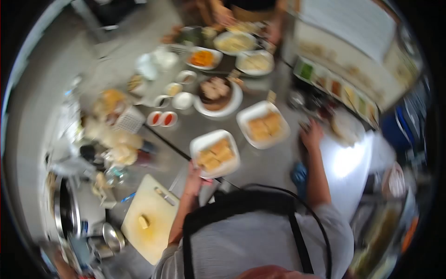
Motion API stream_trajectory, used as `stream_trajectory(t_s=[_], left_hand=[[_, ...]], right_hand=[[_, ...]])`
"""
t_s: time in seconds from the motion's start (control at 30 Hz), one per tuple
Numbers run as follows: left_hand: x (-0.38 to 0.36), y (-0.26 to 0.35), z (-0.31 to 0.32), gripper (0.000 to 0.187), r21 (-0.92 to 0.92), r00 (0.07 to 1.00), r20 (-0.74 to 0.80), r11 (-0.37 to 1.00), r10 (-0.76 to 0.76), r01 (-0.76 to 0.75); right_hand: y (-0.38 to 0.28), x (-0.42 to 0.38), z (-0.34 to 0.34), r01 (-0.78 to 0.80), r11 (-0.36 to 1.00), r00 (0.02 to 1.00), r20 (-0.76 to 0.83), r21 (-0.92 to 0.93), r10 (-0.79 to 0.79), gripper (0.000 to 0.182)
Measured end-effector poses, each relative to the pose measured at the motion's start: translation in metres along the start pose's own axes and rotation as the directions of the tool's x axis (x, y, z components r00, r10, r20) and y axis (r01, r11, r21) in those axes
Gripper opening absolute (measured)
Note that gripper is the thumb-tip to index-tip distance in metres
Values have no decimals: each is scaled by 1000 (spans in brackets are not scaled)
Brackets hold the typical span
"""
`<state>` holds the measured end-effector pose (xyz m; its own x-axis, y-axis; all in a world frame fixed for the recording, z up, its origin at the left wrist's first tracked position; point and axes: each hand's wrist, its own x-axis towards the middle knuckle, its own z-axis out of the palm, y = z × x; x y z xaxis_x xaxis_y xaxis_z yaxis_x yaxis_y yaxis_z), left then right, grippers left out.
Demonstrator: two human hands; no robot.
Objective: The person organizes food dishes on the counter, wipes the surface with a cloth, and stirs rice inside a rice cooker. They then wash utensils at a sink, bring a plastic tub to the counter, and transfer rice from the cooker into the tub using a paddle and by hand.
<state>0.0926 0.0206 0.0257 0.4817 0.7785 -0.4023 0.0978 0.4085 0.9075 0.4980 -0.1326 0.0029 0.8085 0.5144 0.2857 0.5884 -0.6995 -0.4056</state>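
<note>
My left hand (193,176) grips the near left edge of a white dish (214,173) holding several golden-brown pieces of food (216,156). A second white dish (263,143) with similar golden pieces stands on the metal table just beyond it, to the right. My right hand (312,135) is at the right side of the table, fingers curled around something small and dark that blur hides. Close to that hand lie shiny metal utensils (297,100) and a clear plastic bag (347,129).
Across the table, another person's hand (224,16) works near bowls of shredded food (236,43). A brown bowl (215,100) and two small red sauce cups (168,119) stand mid-table. A cutting board (137,242) lies left. Condiment containers (335,87) line the right.
</note>
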Motion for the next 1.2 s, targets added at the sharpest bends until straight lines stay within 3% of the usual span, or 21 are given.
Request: stream_trajectory(t_s=[0.1,0.23,0.27,0.37,0.47,0.57,0.67,0.77,0.83,0.9,0.97,1.0,1.1,1.13,1.2], left_hand=[[0,-3,4,41,-85,999,29,996,13,-10],[-3,2,6,40,-100,999,18,995,29,-27],[-3,2,6,39,-97,999,8,995,32,-32],[-3,3,6,41,-116,999,31,993,31,-27],[-3,3,7,40,-113,1000,23,993,20,-17],[-7,6,11,39,-119,1000,-7,993,21,-22],[-2,9,16,40,-102,998,43,994,37,-32],[-6,11,13,43,-125,1000,0,992,27,-27],[-3,6,7,42,-116,1000,-4,993,13,-13],[-1,2,3,42,-141,1000,-10,990,6,-7],[-1,0,2,42,-161,1000,2,987,6,-6],[0,0,2,43,-161,1000,-2,987,3,-3],[4,-1,-2,43,-91,999,26,995,39,-37],[4,2,-1,43,-84,1000,2,996,18,-18],[0,3,0,43,-68,1000,-4,998,7,-8]], right_hand=[[32,8,6,14,905,999,-46,425,6,44],[58,15,1,-216,793,976,103,569,192,32],[63,15,2,-216,774,974,74,595,214,28],[51,16,-30,-305,817,951,209,489,230,27],[52,12,-36,-39,986,969,249,160,-2,27],[51,18,-36,-111,990,919,388,92,67,27],[34,18,-45,-95,995,949,302,-14,95,28],[35,31,-31,37,993,931,366,-108,5,30],[35,43,-35,-12,996,908,416,-90,49,29],[20,47,-50,27,999,971,238,-23,-21,27],[-4,48,-61,-49,915,977,208,400,-39,36],[-54,39,-97,-122,811,949,306,572,-74,42],[-101,38,-85,26,690,862,334,723,-383,39],[-116,40,-69,34,570,820,303,821,-486,34],[-155,34,-43,142,506,817,188,851,-545,24]])
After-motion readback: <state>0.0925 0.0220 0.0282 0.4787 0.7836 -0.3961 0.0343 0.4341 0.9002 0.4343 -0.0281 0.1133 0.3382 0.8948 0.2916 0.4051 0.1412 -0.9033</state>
